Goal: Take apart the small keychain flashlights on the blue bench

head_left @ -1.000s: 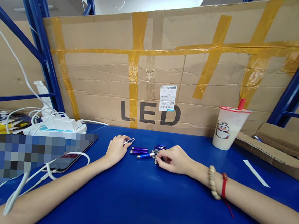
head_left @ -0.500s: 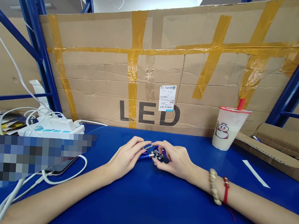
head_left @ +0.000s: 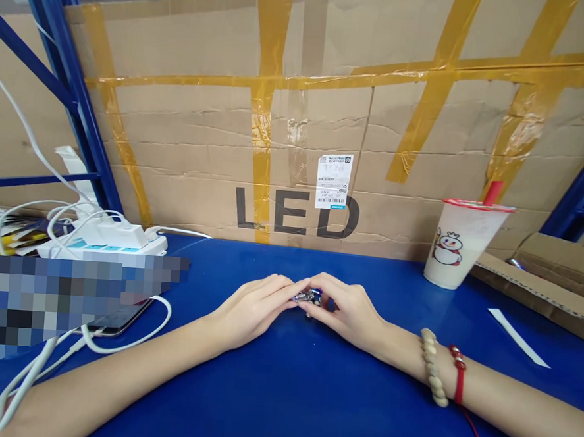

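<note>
In the middle of the blue tabletop, my left hand (head_left: 256,312) and my right hand (head_left: 343,307) meet at the fingertips. Between them is a small cluster of shiny silver and blue pieces (head_left: 311,297), mostly covered by fingers; its exact kind cannot be made out. The fingers of my left hand are closed together over its left side, hiding the blue tube-like part. My right hand pinches at the cluster with thumb and fingers from the right. A beaded bracelet (head_left: 434,369) and a red cord (head_left: 459,374) circle my right wrist.
A milky drink cup (head_left: 460,255) with a red straw stands back right, near an open cardboard tray (head_left: 539,296) and a white strip (head_left: 518,338). At left lie a power strip (head_left: 116,250), a phone (head_left: 120,317) and white cables (head_left: 167,320). A large cardboard sheet (head_left: 202,147) closes the back.
My left hand has moved right and its fingertips now touch my right hand's, covering the blue tube-like part that showed before. The view has shifted slightly.
</note>
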`<state>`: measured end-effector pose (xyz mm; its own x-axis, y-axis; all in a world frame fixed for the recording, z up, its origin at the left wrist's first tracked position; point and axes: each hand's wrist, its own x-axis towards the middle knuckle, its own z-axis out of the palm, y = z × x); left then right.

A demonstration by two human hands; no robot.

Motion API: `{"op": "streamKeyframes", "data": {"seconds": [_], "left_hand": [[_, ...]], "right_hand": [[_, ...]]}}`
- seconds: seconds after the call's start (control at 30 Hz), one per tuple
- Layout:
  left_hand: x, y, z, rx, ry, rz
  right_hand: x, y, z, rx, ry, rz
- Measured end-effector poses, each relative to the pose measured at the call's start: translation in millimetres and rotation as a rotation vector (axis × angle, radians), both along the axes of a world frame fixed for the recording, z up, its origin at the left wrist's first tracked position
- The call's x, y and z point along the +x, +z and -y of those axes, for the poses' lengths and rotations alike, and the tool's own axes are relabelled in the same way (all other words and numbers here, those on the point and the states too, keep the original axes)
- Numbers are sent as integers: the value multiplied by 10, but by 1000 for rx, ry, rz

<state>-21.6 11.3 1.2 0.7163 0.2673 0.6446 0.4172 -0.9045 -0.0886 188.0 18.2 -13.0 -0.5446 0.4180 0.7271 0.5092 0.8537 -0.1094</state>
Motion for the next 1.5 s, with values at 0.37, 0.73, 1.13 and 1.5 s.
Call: {"op": "streamKeyframes", "data": {"seconds": [0.37, 0.73, 1.13, 1.5], "left_hand": [[-4, -12, 20, -93, 240, 66], [30, 5, 35, -85, 321, 58], [27, 21, 24, -40, 242, -132], [39, 35, 47, -43, 213, -216]], "right_hand": [[12, -19, -12, 88, -30, 17], [9, -11, -8, 142, -66, 94], [-32, 34, 44, 420, -72, 248], [-45, 37, 20, 519, 34, 233]]}}
